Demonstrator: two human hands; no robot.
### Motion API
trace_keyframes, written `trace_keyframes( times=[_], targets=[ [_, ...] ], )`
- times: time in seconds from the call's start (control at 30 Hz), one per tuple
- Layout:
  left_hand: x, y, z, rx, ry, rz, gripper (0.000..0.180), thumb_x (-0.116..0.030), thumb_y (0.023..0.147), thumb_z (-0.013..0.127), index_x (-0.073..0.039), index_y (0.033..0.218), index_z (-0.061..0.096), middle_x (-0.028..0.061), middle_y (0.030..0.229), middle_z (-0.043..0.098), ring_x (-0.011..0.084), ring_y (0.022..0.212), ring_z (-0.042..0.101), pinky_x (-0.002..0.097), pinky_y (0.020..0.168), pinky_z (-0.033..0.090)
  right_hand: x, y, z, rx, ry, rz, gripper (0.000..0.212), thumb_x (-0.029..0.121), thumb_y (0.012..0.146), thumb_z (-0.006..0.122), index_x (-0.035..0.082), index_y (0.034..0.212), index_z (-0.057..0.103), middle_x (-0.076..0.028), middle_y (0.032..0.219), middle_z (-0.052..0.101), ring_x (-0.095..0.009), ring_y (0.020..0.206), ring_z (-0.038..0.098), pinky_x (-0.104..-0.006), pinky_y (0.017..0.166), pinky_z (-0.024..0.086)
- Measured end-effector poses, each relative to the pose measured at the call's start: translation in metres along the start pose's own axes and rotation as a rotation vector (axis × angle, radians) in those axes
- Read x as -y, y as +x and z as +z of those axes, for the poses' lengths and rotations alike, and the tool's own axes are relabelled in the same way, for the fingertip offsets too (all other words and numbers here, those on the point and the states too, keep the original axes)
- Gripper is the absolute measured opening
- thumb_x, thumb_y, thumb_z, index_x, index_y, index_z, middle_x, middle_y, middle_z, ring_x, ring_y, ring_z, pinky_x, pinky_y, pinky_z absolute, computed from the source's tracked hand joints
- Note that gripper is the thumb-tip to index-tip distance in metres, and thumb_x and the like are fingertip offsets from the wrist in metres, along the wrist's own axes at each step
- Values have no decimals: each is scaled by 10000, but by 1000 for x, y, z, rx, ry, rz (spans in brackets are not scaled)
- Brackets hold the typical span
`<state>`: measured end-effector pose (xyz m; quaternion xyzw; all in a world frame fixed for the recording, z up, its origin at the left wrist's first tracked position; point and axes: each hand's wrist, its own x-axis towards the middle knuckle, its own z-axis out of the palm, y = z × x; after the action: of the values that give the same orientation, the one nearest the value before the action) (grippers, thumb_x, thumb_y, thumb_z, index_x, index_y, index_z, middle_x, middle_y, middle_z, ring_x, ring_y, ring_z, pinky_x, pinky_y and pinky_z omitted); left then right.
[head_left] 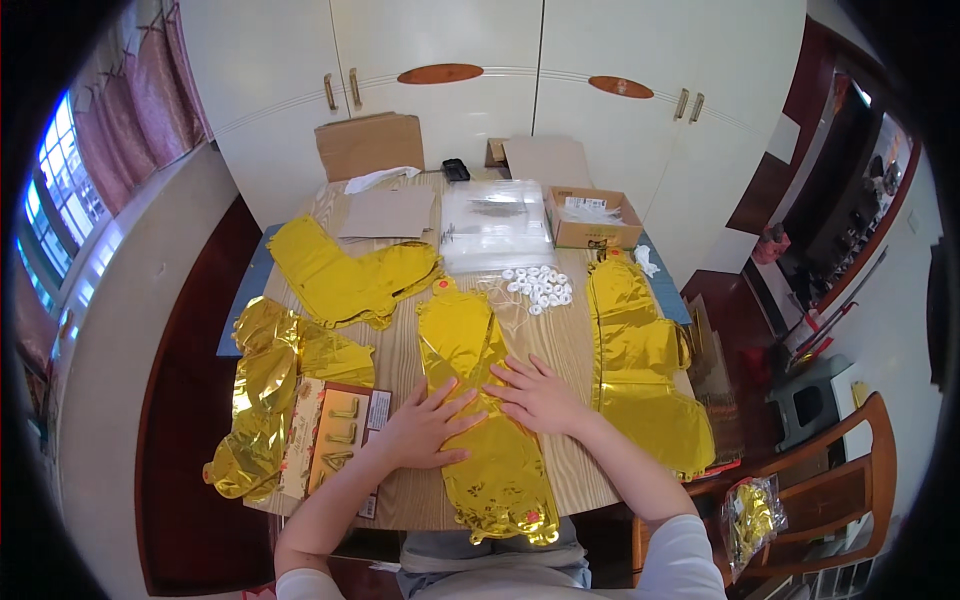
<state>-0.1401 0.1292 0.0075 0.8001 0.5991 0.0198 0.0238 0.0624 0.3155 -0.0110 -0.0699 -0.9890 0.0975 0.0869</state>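
Observation:
A flat gold foil balloon (500, 478) lies lengthwise down the middle of the wooden table, its lower end reaching the near edge. My left hand (428, 430) rests on its left side, fingers spread. On its right side my right hand (537, 396) lies palm down, fingers also apart. A printed card package (345, 438) with gold letters pictured on it sits by my left forearm, over part of a crinkled gold foil balloon (262, 385). Another flat gold foil balloon (345, 278) is at the far left. To the right spreads one more gold foil balloon (645, 385).
Small white rings (538, 288) are heaped beyond my right hand. Behind them are a stack of clear plastic bags (495, 228) and an open cardboard box (597, 232). A wooden chair (872, 485) at the right bears a clear bag of gold foil (752, 522). White cabinets (440, 110) stand behind.

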Motion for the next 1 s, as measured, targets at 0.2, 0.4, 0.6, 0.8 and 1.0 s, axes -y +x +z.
trace_keyframes(
  times=[0.2, 0.4, 0.6, 0.8, 1.0],
  targets=[
    [1, -2, 2, 0, 25, 20, 642, -601, 916, 459, -287, 1469, 371, 76, 1526, 348, 360, 1425, 264, 618, 1129, 176, -9, 17, -3, 104, 28, 23, 482, 348, 983, 455, 176, 1433, 446, -71, 1523, 372, -266, 1426, 307, -552, 1170, 138],
    [1, 0, 2, -56, 18, 54, 641, -594, 912, 470, -270, 1460, 390, 89, 1513, 365, 376, 1408, 284, 633, 1113, 187, -52, 61, 13, 79, 94, 38, 502, 303, 1003, 409, 69, 1447, 395, -101, 1514, 381, -238, 1418, 323, -539, 1178, 110],
    [0, -2, 1, -95, 67, 55, 635, -599, 903, 488, -293, 1452, 398, 60, 1499, 394, 349, 1392, 327, 623, 1106, 228, -72, 93, 22, 24, 53, 37, 483, 290, 1005, 404, 55, 1427, 413, -121, 1508, 385, -259, 1405, 342, -520, 1172, 152],
    [1, -1, 2, -95, 72, 56, 636, -608, 906, 474, -299, 1456, 394, 60, 1507, 385, 380, 1386, 326, 621, 1111, 221, -71, 97, 23, -98, 91, 28, 484, 289, 998, 430, 40, 1413, 429, -156, 1496, 391, -295, 1402, 340, -507, 1170, 169],
    [2, -5, 5, -99, 49, 34, 631, -612, 903, 473, -303, 1450, 410, 63, 1508, 387, 393, 1392, 313, 621, 1124, 195, -1, 51, -12, -70, 187, -56, 519, 308, 966, 513, 26, 1396, 446, -203, 1480, 389, -349, 1390, 348, -514, 1162, 196]
  ],
)
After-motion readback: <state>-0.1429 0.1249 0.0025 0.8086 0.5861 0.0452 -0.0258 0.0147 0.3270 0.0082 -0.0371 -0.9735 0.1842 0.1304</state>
